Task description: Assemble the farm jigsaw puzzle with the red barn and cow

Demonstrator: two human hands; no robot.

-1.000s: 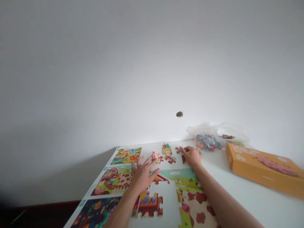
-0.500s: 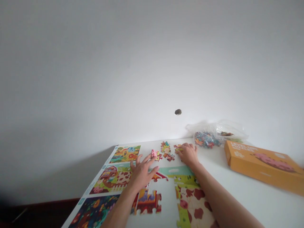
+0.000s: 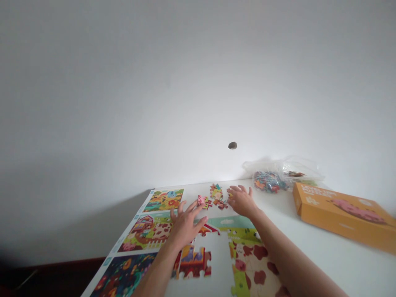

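Observation:
With its fingers spread, my left hand (image 3: 185, 226) hovers low over the puzzle, the index fingertip at a pink puzzle piece (image 3: 202, 200). My right hand (image 3: 241, 201) is also open, fingers apart, over loose pieces it mostly hides. Between the hands lie several loose colourful puzzle pieces (image 3: 217, 196). Below them is a partly joined puzzle: a cow section (image 3: 256, 264) by my right forearm, a red barn section (image 3: 193, 262) by my left forearm, and a sky strip (image 3: 227, 221) along the top. Whether either hand touches a piece is unclear.
A printed picture sheet (image 3: 145, 233) with farm, jungle and dark scenes lies along the table's left edge. An orange puzzle box (image 3: 343, 218) stands at the right. Behind it are clear plastic bags (image 3: 269, 181) with pieces. A white wall (image 3: 198, 103) with a hole rises behind.
My right hand has shifted slightly left and its fingers have lifted and spread. My left hand has stayed nearly in place by the pink piece.

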